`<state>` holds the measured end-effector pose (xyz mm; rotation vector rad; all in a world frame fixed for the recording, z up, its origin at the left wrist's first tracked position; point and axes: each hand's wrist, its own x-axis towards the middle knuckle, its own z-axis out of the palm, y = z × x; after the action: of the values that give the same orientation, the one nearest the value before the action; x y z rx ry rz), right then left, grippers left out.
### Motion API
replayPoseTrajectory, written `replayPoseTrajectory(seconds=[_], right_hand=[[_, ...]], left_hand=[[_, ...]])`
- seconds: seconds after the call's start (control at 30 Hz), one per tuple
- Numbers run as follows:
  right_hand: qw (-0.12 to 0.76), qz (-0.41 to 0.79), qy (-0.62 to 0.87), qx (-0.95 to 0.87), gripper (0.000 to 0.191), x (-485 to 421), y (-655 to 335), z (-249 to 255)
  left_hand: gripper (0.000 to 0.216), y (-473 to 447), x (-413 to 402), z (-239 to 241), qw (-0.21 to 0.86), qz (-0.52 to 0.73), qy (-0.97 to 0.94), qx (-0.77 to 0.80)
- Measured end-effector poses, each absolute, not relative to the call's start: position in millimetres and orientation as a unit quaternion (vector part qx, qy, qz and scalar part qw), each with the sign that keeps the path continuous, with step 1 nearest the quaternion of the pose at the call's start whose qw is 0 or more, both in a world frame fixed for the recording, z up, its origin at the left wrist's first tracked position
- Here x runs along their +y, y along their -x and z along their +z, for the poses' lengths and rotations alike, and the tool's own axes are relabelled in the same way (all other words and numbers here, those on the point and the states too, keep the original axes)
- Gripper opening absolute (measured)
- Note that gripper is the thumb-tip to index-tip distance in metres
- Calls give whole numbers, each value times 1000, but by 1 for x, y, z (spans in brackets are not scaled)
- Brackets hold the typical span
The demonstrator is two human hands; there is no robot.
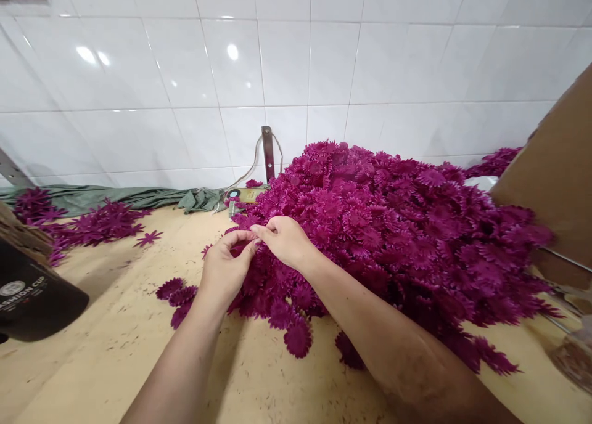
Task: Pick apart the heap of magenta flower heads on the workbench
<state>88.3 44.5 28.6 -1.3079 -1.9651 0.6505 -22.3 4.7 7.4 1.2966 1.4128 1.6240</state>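
A big heap of magenta fabric flowers point(393, 227) covers the right half of the wooden table point(115, 325). Both hands meet at the heap's left edge. My left hand point(226, 267) has its fingers curled, thumb and forefinger pinched on a flower piece at the pile's edge. My right hand point(284, 239) faces it, its fingertips pinched against the left fingertips on the same spot. What lies between the fingertips is mostly hidden. Loose flowers point(178, 294) lie just below my left wrist.
A smaller flat pile of magenta petals point(92, 224) lies at the far left beside a green cloth point(139, 197). A black cup point(32, 297) juts in at the left edge. A cardboard box point(555, 177) stands at the right. White tiled wall behind.
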Motion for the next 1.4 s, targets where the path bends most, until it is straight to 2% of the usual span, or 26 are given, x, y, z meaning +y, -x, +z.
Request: replayPoseTrajectory(seconds=[0.07,0.17,0.27,0.37,0.57,0.67,0.87,0.97,1.07,1.2,1.27,1.4], right_hand=[[370,299,467,-746,36,44,-87,28],[410,420,391,-709,27,41,-85,30],[394,529,328,-676,20,38,-84,34],[380,563,321,-660,17,38,-87,37],[406,488,380,-673,27,46,-92,32],[412,491,379,-668,29,46,-91,30],[342,585,300,-672,8,37,-89,37],[279,564,315,-710,6,35,-92,40],[290,526,363,-712,1,35,-97,43],[330,481,387,-714,7,37,-99,44],[331,421,403,-742,20,39,-99,41],[327,339,435,-768,34,46,-97,34]], left_hand=[[26,24,5,6,287,624,-491,536],[23,28,8,5,239,645,-483,541],[23,30,9,6,232,658,-465,545],[25,28,7,9,240,667,-458,537],[34,24,0,11,268,658,-500,495],[34,24,0,11,299,650,-479,509],[21,27,4,16,378,738,-293,476],[10,38,8,18,381,768,-202,473],[13,50,11,16,337,788,-190,479],[23,47,9,13,252,767,-295,511],[18,39,5,14,215,748,-351,520],[25,25,-2,16,240,698,-428,521]])
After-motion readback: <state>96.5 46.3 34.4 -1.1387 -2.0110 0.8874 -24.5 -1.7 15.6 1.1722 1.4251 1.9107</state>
